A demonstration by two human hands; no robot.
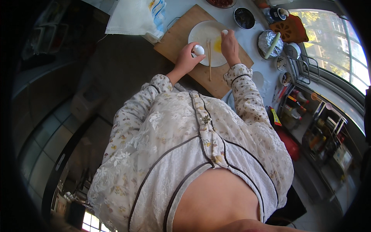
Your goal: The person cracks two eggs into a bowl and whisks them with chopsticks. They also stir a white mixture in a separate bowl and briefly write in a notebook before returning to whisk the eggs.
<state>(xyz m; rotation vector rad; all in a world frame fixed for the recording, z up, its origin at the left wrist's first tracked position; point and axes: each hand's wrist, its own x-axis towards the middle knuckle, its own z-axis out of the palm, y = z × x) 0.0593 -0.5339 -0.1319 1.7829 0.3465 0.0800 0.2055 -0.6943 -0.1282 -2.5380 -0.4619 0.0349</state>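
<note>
A wide white bowl (pixel 200 30) rests on a wooden cutting board (pixel 229 84). Yellow egg (pixel 218 46) lies inside it, towards the right, amid pale contents. Over the bowl's near left rim, my left hand (pixel 187 59) holds a white eggshell (pixel 199 50) between thumb and fingers; whether this shell is whole cannot be seen. My right hand (pixel 229 46), above the bowl's right side, grips another white eggshell piece (pixel 225 32), mostly covered by the fingers. Between the hands, a pair of wooden chopsticks (pixel 209 65) leans across the near rim, tips in the bowl.
A white plastic bag (pixel 130 18) lies left of the board. Beyond the board are a dark-filled metal bowl (pixel 244 18) and a dish of red food (pixel 221 3). A foil-covered bowl (pixel 265 40) with a pale green stalk across it stands near the window (pixel 333 37).
</note>
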